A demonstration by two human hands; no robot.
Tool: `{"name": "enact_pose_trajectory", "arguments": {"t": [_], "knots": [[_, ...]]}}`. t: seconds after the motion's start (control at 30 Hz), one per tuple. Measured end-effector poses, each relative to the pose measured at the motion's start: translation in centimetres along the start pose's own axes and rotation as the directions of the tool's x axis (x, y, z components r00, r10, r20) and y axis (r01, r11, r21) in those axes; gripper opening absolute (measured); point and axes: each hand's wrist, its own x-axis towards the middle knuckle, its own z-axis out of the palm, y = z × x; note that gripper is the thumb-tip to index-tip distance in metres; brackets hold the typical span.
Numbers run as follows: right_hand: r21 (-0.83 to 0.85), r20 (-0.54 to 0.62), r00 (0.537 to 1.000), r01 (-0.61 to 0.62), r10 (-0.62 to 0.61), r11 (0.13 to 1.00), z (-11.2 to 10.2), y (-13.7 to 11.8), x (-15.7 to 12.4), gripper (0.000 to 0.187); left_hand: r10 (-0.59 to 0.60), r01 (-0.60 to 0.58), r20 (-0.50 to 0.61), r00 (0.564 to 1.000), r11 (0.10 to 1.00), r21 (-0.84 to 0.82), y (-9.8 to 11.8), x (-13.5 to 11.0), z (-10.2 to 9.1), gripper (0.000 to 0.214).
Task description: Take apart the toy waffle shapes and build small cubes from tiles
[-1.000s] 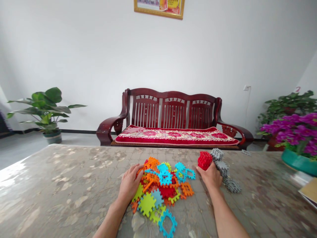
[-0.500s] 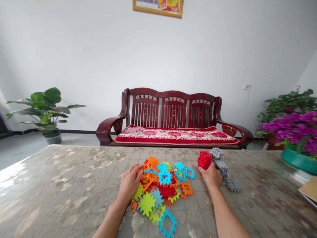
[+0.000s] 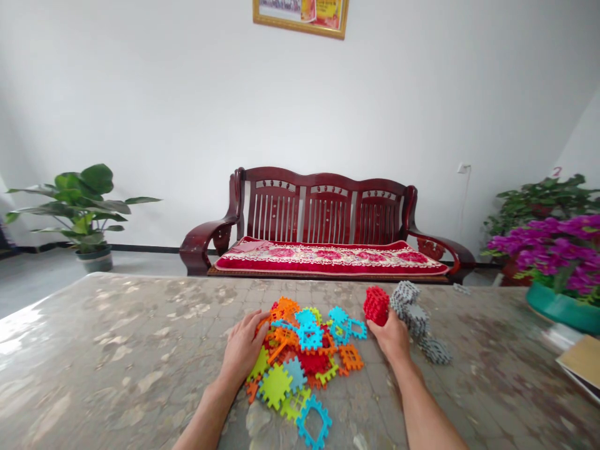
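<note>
A heap of flat interlocking plastic pieces (image 3: 304, 350) in orange, blue, green and red lies in the middle of the table (image 3: 117, 350). My left hand (image 3: 244, 351) rests on the heap's left edge, fingers curled over orange pieces. My right hand (image 3: 391, 334) is closed on a red cube built of such pieces (image 3: 376, 304), which sits on the tabletop at the heap's far right. Right beside the cube are several grey assembled cubes (image 3: 412, 312), touching or nearly touching it.
A dark red wooden bench (image 3: 323, 231) with a red cushion stands behind the table. A leafy potted plant (image 3: 84, 212) is on the floor at left. Purple flowers in a green pot (image 3: 562, 275) and some papers (image 3: 581, 362) occupy the table's right side.
The hands and pieces stay almost as they were. The view shifts slightly, so the red cube and my right hand appear a little further left.
</note>
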Motion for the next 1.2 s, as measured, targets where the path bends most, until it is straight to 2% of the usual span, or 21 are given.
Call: {"name": "enact_pose_trajectory", "arguments": {"t": [0.17, 0.27, 0.47, 0.6, 0.73, 0.83, 0.93, 1.07, 1.2], "knots": [[0.146, -0.081, 0.982, 0.181, -0.171, 0.973, 0.8, 0.0, -0.4, 0.054, -0.006, 0.006, 0.008, 1.0, 1.0, 0.005, 0.2, 0.0, -0.1, 0.036], [0.243, -0.08, 0.978, 0.208, -0.194, 0.947, 1.1, -0.5, -0.7, 0.047, 0.004, -0.004, -0.001, 1.0, 1.0, -0.004, 0.3, -0.1, -0.1, 0.036], [0.277, -0.103, 0.945, 0.326, -0.309, 0.904, 1.6, -3.5, -2.1, 0.054, 0.003, -0.003, 0.012, 1.0, 1.0, -0.024, 0.7, -0.2, -0.5, 0.036], [0.253, -0.095, 0.873, 0.486, -0.479, 0.836, 0.8, -6.6, -3.5, 0.053, -0.007, 0.005, -0.028, 1.0, 0.998, -0.064, 1.0, -0.3, -1.1, 0.04], [0.255, -0.02, 0.759, 0.633, -0.651, 0.73, -0.5, -9.1, -5.1, 0.053, 0.081, -0.09, -0.062, 0.995, 0.981, -0.173, 1.4, -0.6, -1.4, 0.043], [0.256, 0.017, 0.725, 0.662, -0.688, 0.704, -0.8, -10.0, -5.9, 0.055, 0.162, -0.171, -0.055, 0.985, 0.957, -0.233, 1.9, -1.0, -1.5, 0.045], [0.24, 0.022, 0.731, 0.658, -0.682, 0.713, -0.6, -10.1, -6.3, 0.055, 0.229, -0.227, -0.024, 0.973, 0.94, -0.255, 2.5, -1.3, -1.8, 0.046], [0.196, 0.053, 0.78, 0.604, -0.623, 0.773, -0.2, -9.8, -6.2, 0.049, 0.322, -0.311, 0.014, 0.947, 0.926, -0.212, 3.8, -1.8, -2.5, 0.047], [0.157, 0.092, 0.82, 0.548, -0.564, 0.822, 0.0, -9.5, -5.9, 0.046, 0.424, -0.405, 0.12, 0.898, 0.901, -0.155, 5.5, -2.2, -2.7, 0.047]]}}
